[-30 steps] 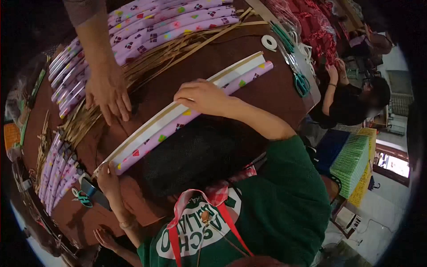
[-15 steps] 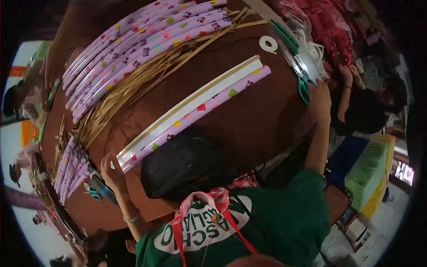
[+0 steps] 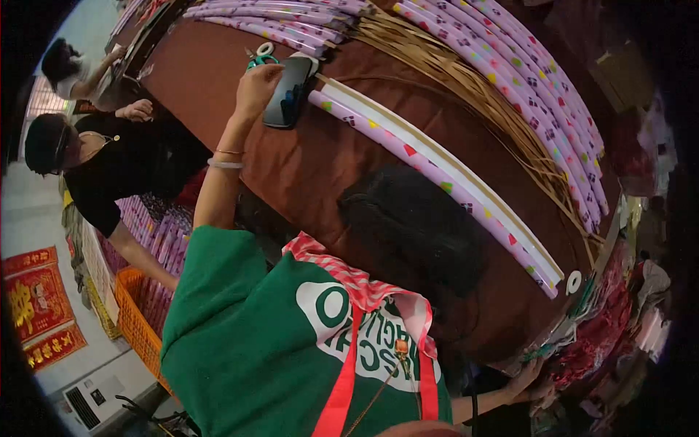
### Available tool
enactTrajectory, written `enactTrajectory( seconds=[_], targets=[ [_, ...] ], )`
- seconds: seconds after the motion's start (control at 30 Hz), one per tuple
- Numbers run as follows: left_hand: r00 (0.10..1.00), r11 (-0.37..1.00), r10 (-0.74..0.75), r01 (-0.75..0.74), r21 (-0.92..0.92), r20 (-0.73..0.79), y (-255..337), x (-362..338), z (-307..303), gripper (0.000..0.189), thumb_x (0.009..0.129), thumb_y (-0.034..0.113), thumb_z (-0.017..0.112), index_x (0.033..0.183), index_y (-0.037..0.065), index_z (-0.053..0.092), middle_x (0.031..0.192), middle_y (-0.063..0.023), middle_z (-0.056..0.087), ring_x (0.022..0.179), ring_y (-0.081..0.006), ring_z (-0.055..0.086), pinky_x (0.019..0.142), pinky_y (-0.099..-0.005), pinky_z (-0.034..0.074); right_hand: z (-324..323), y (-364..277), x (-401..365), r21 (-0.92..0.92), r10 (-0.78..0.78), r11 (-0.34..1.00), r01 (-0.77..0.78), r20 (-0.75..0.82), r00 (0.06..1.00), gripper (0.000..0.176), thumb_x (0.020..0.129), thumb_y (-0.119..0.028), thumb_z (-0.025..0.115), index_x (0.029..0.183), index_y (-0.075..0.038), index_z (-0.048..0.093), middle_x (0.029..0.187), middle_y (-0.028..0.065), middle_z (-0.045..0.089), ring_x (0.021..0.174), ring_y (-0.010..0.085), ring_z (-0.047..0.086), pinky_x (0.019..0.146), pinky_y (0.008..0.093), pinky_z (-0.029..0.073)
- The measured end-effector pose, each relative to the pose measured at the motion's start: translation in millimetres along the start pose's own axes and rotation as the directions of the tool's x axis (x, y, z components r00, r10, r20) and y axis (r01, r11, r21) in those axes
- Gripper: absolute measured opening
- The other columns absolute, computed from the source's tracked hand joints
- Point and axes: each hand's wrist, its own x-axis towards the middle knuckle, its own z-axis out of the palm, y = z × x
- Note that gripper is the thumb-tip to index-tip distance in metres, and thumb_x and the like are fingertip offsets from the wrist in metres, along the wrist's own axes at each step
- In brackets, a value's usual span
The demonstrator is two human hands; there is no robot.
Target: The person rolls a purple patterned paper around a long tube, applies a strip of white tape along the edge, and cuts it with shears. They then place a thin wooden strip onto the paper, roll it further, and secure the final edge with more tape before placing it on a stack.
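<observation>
My left hand (image 3: pixel 256 89) is raised over the table's left part, its fingertips pinched together just below the teal scissors (image 3: pixel 261 60) and left of a dark phone (image 3: pixel 287 91); what the fingers hold is too small to name. Low at the right edge, my right hand (image 3: pixel 526 382) reaches beside red plastic strips (image 3: pixel 601 342), with its fingers apart. Between the hands lies a long sheet of pink patterned wrap (image 3: pixel 429 182), partly rolled, with a white face showing and a tan strip (image 3: pixel 444 149) along it.
A black mesh bag (image 3: pixel 408 226) lies below the wrap. Pink rolls (image 3: pixel 510 80) and tan strips (image 3: pixel 444 73) lie beyond it. White tape rolls (image 3: pixel 574 282) sit at both sides. At left are a co-worker in black (image 3: pixel 138 160) and an orange basket (image 3: pixel 138 313).
The view has swung to the left. My left hand has left the wrap's end and is up by the scissors and phone. My right hand is now lower, beside the red strips.
</observation>
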Motion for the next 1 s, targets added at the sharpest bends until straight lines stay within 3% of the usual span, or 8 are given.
enactTrajectory(
  seconds=[0.07, 0.1, 0.13, 0.23, 0.33, 0.53, 0.63, 1.0],
  targets=[
    [0.981, 0.986, 0.166, -0.168, 0.007, 0.096, -5, 14, 13, 0.018, 0.081, 0.020, 0.061, 0.093, 0.009, 0.068, 0.091, -0.0102, 0.065, 0.086, -0.0301, 0.060, 0.077, -0.0371, 0.047, 21, -22, -7, 0.694, -0.260, 0.709, 0.129, 0.086, 0.962, 0.050, 0.092, -0.033, 0.049, 0.128, 0.000, 0.040, 0.107, 0.0135, 0.055, 0.095, 0.0247, 0.055, 0.080, 0.0343, 0.048],
    [0.962, 0.966, 0.258, -0.259, -0.005, 0.091, -6, 19, 24, 0.020, 0.083, 0.021, 0.062, 0.096, 0.007, 0.067, 0.090, -0.0098, 0.064, 0.085, -0.0277, 0.059, 0.076, -0.0378, 0.046, 29, -38, -8, 0.908, -0.417, 0.417, 0.031, 0.161, 0.894, 0.047, 0.092, -0.030, 0.051, 0.127, -0.001, 0.041, 0.103, 0.0120, 0.056, 0.093, 0.0223, 0.056, 0.080, 0.0332, 0.049],
    [0.932, 0.936, 0.353, -0.353, -0.018, 0.087, -6, 24, 35, 0.022, 0.085, 0.022, 0.062, 0.098, 0.005, 0.066, 0.089, -0.0093, 0.063, 0.085, -0.0254, 0.057, 0.075, -0.0385, 0.045, 42, -75, -9, 0.906, -0.441, 0.423, 0.023, 0.184, 0.878, 0.048, 0.089, -0.031, 0.054, 0.124, -0.001, 0.042, 0.102, 0.0119, 0.055, 0.093, 0.0235, 0.055, 0.080, 0.0347, 0.047],
    [0.925, 0.922, 0.366, -0.376, 0.099, 0.103, 4, 30, 50, 0.025, 0.080, 0.028, 0.066, 0.093, 0.007, 0.068, 0.090, -0.0101, 0.062, 0.092, -0.0293, 0.055, 0.080, -0.0379, 0.044, 94, -227, -7, 0.175, -0.472, 0.881, 0.441, 0.234, 0.850, 0.052, 0.079, -0.033, 0.065, 0.116, -0.003, 0.046, 0.101, 0.0117, 0.052, 0.092, 0.0271, 0.052, 0.078, 0.0391, 0.043],
    [0.920, 0.915, 0.377, -0.387, 0.112, 0.106, 4, 32, 57, 0.025, 0.075, 0.029, 0.069, 0.086, 0.007, 0.068, 0.089, -0.0114, 0.062, 0.093, -0.0317, 0.054, 0.079, -0.0410, 0.045, 156, -384, -4, -0.156, -0.820, 0.373, 0.915, 0.405, 0.404, 0.054, 0.070, -0.032, 0.072, 0.110, -0.004, 0.049, 0.098, 0.0126, 0.050, 0.089, 0.0307, 0.051, 0.076, 0.0419, 0.040],
    [0.960, 0.955, 0.271, -0.278, 0.103, 0.077, -2, 27, 60, 0.014, 0.073, 0.018, 0.068, 0.080, 0.007, 0.066, 0.084, -0.0125, 0.060, 0.092, -0.0330, 0.053, 0.078, -0.0407, 0.046, 294, -584, 17, -0.100, -0.674, -0.442, 0.891, 0.692, -0.257, 0.039, 0.069, -0.033, 0.070, 0.095, -0.008, 0.054, 0.091, 0.0103, 0.054, 0.087, 0.0295, 0.055, 0.074, 0.0401, 0.041],
    [0.943, 0.948, 0.318, -0.319, -0.001, 0.098, -3, 27, 59, 0.012, 0.074, 0.016, 0.066, 0.082, 0.007, 0.064, 0.086, -0.0127, 0.059, 0.090, -0.0327, 0.052, 0.078, -0.0400, 0.045, 359, -629, 12, -0.046, -0.567, -0.608, 0.793, 0.724, -0.393, 0.038, 0.072, -0.041, 0.068, 0.092, -0.011, 0.057, 0.082, 0.0090, 0.056, 0.081, 0.0291, 0.058, 0.070, 0.0388, 0.043],
    [0.952, 0.946, 0.306, -0.300, -0.122, 0.032, -9, 23, 61, 0.012, 0.075, 0.013, 0.065, 0.084, 0.006, 0.062, 0.091, -0.0114, 0.056, 0.090, -0.0317, 0.051, 0.079, -0.0383, 0.044, 418, -668, -9, 0.038, -0.343, -0.683, 0.729, 0.865, -0.366, 0.035, 0.071, -0.037, 0.067, 0.090, -0.010, 0.056, 0.081, 0.0092, 0.054, 0.080, 0.0281, 0.056, 0.071, 0.0393, 0.040]
  ],
)
